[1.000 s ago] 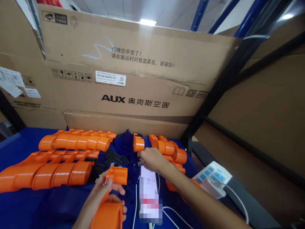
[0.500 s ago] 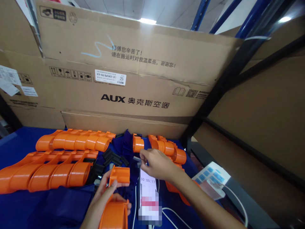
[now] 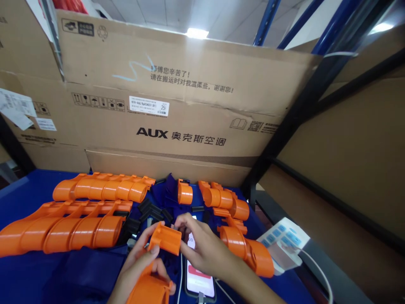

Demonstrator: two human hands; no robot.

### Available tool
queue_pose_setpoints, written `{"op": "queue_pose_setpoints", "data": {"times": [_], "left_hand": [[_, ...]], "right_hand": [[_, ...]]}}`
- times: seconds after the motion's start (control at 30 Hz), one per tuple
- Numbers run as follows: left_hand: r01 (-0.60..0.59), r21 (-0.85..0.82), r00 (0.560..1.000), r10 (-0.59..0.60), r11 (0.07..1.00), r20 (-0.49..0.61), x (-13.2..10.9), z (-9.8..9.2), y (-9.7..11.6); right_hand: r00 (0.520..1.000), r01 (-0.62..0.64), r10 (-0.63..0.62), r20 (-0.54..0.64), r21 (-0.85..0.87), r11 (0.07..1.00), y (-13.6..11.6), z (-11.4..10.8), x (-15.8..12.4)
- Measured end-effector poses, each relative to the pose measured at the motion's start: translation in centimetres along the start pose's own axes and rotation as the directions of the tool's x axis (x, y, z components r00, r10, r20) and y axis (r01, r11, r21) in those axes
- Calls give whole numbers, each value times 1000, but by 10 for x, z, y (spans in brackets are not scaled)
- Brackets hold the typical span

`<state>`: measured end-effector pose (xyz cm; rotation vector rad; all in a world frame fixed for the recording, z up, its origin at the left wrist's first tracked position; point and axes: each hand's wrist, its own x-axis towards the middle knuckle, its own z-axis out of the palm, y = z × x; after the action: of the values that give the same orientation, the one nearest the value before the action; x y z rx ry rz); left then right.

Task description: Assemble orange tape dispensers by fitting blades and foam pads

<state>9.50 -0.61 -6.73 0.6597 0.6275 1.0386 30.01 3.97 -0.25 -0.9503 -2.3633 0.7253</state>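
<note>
Meeting at an orange part (image 3: 166,239), both hands (image 3: 204,245) face a carton panel (image 3: 196,101).

One phone (image 3: 200,276), one held orange part (image 3: 166,239), two long rows of orange parts (image 3: 103,190) (image 3: 76,232)

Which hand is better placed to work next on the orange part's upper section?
Likely your right hand: it's right beside that section, while your left hand is occupied gripping the orange part.

Held orange part (image 3: 166,240): smooth, glossy plastic. Carton (image 3: 196,112): matt, creased cardboard.
</note>
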Motion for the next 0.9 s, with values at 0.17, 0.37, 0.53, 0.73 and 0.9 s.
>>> {"op": "queue_pose_setpoints", "data": {"times": [0.17,0.37,0.53,0.73,0.9], "left_hand": [[-18,9,1000,18,1000,-15,1,-3,2],[-61,2,981,60,998,-182,-2,1,5],[-21,-26,980,16,999,-199,0,8,4],[-15,-3,978,14,1000,-210,0,6,7],[-9,-26,972,3,1000,-235,-3,7,6]], "right_hand": [[997,-25,30,-74,73,997,3,5,-3],[876,-145,359,-324,532,834,7,19,-12],[856,-115,410,-314,659,744,1,29,-11],[815,-77,449,-366,700,710,5,36,-6],[822,-63,434,-368,699,712,6,41,-6]]}}
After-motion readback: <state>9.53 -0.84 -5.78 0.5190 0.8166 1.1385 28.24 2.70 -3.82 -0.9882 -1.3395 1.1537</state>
